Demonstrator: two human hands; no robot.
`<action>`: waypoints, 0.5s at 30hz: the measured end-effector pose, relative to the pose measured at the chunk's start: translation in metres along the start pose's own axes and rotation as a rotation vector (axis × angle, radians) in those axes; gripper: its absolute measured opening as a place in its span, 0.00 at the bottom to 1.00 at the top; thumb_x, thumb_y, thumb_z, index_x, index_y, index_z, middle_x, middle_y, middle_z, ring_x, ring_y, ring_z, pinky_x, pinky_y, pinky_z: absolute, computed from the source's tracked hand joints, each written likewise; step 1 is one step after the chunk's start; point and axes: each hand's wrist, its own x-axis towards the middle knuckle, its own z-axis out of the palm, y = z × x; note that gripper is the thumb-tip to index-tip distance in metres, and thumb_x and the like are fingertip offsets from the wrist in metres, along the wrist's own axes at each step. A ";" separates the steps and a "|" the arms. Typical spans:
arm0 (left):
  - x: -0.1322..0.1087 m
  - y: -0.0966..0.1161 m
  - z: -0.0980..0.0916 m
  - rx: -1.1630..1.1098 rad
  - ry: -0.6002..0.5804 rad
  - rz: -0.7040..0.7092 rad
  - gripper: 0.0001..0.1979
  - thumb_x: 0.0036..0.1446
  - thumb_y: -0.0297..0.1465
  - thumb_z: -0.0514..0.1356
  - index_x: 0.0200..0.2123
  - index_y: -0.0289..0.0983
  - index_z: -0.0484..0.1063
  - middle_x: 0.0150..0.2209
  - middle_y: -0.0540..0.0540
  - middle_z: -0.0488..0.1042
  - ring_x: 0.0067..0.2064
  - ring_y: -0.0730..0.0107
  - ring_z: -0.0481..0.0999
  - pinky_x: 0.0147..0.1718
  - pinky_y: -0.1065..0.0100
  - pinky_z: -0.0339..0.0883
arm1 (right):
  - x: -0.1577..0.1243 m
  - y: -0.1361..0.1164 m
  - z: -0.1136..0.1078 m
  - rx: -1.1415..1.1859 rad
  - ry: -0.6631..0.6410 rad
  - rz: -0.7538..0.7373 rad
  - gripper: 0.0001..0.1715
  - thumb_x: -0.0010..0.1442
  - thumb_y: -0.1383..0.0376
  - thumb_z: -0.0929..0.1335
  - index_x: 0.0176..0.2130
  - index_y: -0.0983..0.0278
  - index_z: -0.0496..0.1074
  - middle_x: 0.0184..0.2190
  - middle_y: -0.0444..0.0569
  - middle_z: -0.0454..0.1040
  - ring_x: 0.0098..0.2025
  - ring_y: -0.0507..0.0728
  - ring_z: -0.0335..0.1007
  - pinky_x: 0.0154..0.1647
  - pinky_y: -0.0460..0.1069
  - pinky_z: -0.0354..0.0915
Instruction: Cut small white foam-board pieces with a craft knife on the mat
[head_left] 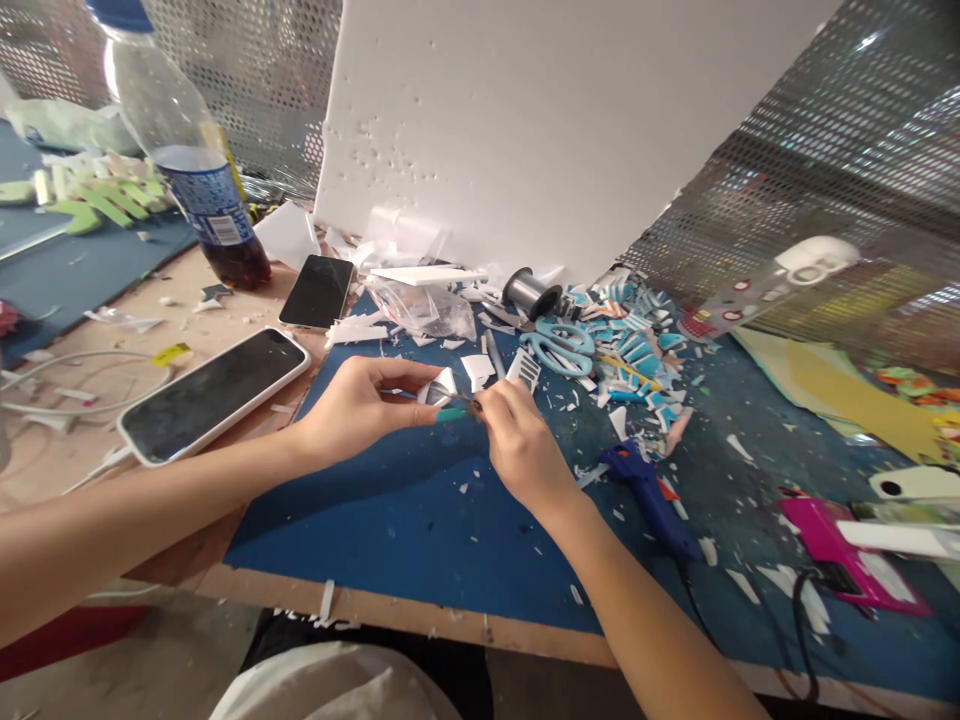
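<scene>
- Head view: the left hand (367, 405) pinches a small white piece (441, 384) between thumb and fingers above the blue mat (360, 540), apparently steadying it for tool access.
- The right hand (525, 440) grasps a thin tool (466, 400), directed at the piece; tool type and contact cannot be told.
- Light-blue scissors (559, 347) and a scrap pile (637, 345) crowd the area beyond the right hand.
- A glue gun (654, 500) beside the right forearm likely limits sideways clearance.

Your right hand (523, 442) covers most of the thin tool (466, 400), so its kind is unclear, and the upper edge cuts the blue cap (122, 14) of the bottle (201, 192).
</scene>
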 end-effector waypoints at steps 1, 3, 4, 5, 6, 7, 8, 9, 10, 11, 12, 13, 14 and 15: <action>0.000 0.000 0.000 -0.007 0.009 0.010 0.25 0.41 0.36 0.69 0.43 0.31 0.76 0.39 0.40 0.79 0.39 0.61 0.77 0.41 0.62 0.74 | 0.000 0.000 0.000 -0.009 0.008 -0.003 0.14 0.63 0.76 0.54 0.34 0.65 0.63 0.28 0.52 0.63 0.33 0.59 0.56 0.34 0.52 0.61; 0.000 -0.001 0.000 -0.012 0.028 0.029 0.24 0.41 0.36 0.69 0.43 0.31 0.76 0.40 0.41 0.79 0.39 0.62 0.77 0.41 0.62 0.74 | 0.001 0.000 0.000 -0.020 0.023 -0.007 0.14 0.63 0.77 0.54 0.34 0.65 0.63 0.28 0.52 0.63 0.32 0.59 0.56 0.33 0.52 0.61; 0.000 -0.002 0.000 -0.011 0.034 0.038 0.24 0.41 0.36 0.70 0.43 0.31 0.76 0.39 0.41 0.79 0.38 0.62 0.77 0.41 0.62 0.74 | 0.001 0.001 0.000 -0.021 0.026 -0.010 0.14 0.63 0.77 0.54 0.33 0.65 0.63 0.28 0.52 0.63 0.32 0.59 0.55 0.33 0.52 0.61; 0.000 -0.002 0.000 -0.009 0.037 0.047 0.24 0.40 0.36 0.70 0.42 0.31 0.76 0.39 0.41 0.79 0.38 0.63 0.77 0.41 0.62 0.75 | 0.001 0.001 -0.001 -0.021 0.028 -0.015 0.15 0.63 0.77 0.54 0.33 0.65 0.63 0.27 0.52 0.63 0.32 0.59 0.55 0.33 0.52 0.61; 0.000 -0.002 0.000 -0.005 0.039 0.058 0.24 0.40 0.36 0.70 0.42 0.30 0.76 0.38 0.41 0.79 0.37 0.63 0.76 0.40 0.62 0.75 | 0.001 0.001 -0.001 -0.021 0.029 -0.019 0.15 0.63 0.77 0.54 0.33 0.65 0.63 0.27 0.51 0.63 0.32 0.59 0.55 0.33 0.52 0.61; 0.000 -0.002 0.000 -0.001 0.041 0.071 0.24 0.40 0.36 0.70 0.42 0.30 0.77 0.37 0.41 0.79 0.37 0.64 0.76 0.39 0.63 0.76 | 0.001 0.001 -0.001 -0.023 0.030 -0.022 0.15 0.63 0.77 0.54 0.33 0.65 0.63 0.27 0.51 0.63 0.32 0.59 0.55 0.33 0.52 0.61; 0.000 -0.002 0.001 0.003 0.041 0.084 0.24 0.40 0.36 0.70 0.41 0.30 0.77 0.36 0.41 0.79 0.36 0.64 0.76 0.39 0.63 0.76 | 0.001 0.001 -0.001 -0.024 0.031 -0.026 0.16 0.63 0.77 0.53 0.33 0.65 0.63 0.27 0.51 0.63 0.32 0.59 0.55 0.34 0.52 0.61; -0.001 -0.001 0.001 0.007 0.036 0.094 0.23 0.39 0.35 0.70 0.40 0.30 0.77 0.36 0.42 0.78 0.35 0.64 0.76 0.38 0.63 0.76 | 0.001 0.001 -0.001 -0.025 0.029 -0.029 0.17 0.63 0.77 0.53 0.34 0.65 0.64 0.27 0.52 0.63 0.32 0.59 0.55 0.34 0.52 0.60; -0.001 -0.001 0.001 0.011 0.032 0.104 0.22 0.39 0.35 0.70 0.40 0.30 0.77 0.35 0.42 0.78 0.35 0.65 0.76 0.38 0.63 0.76 | 0.001 0.000 -0.001 -0.025 0.031 -0.031 0.17 0.63 0.77 0.53 0.34 0.65 0.64 0.27 0.51 0.63 0.32 0.59 0.55 0.34 0.52 0.60; -0.002 0.000 0.001 0.015 0.026 0.111 0.22 0.39 0.35 0.70 0.39 0.31 0.78 0.34 0.43 0.78 0.34 0.65 0.76 0.38 0.63 0.76 | 0.001 0.000 -0.001 -0.025 0.033 -0.034 0.17 0.63 0.77 0.53 0.34 0.64 0.64 0.27 0.51 0.63 0.32 0.59 0.55 0.34 0.52 0.60; -0.002 0.000 0.001 0.018 0.022 0.114 0.21 0.39 0.34 0.70 0.39 0.31 0.78 0.34 0.43 0.78 0.34 0.65 0.76 0.38 0.63 0.76 | 0.001 -0.001 -0.001 -0.025 0.035 -0.037 0.17 0.63 0.77 0.53 0.34 0.64 0.64 0.27 0.51 0.63 0.32 0.59 0.55 0.33 0.52 0.59; -0.003 0.001 0.002 0.021 0.020 0.113 0.20 0.39 0.34 0.70 0.38 0.31 0.78 0.33 0.43 0.78 0.34 0.65 0.76 0.38 0.62 0.76 | 0.001 -0.001 -0.001 -0.028 0.039 -0.041 0.17 0.63 0.77 0.53 0.34 0.64 0.64 0.26 0.51 0.62 0.32 0.59 0.55 0.33 0.52 0.59; -0.003 0.001 0.002 0.025 0.018 0.110 0.20 0.39 0.34 0.70 0.38 0.31 0.78 0.33 0.43 0.78 0.34 0.65 0.77 0.38 0.62 0.76 | 0.001 -0.001 -0.001 -0.034 0.044 -0.046 0.16 0.63 0.76 0.53 0.33 0.64 0.64 0.26 0.51 0.62 0.31 0.59 0.54 0.33 0.52 0.59; -0.004 0.001 0.003 0.027 0.019 0.107 0.20 0.39 0.34 0.70 0.38 0.31 0.78 0.33 0.43 0.78 0.34 0.65 0.77 0.38 0.62 0.76 | 0.001 -0.002 -0.001 -0.043 0.049 -0.052 0.16 0.63 0.77 0.53 0.33 0.64 0.64 0.26 0.51 0.62 0.31 0.59 0.54 0.33 0.51 0.59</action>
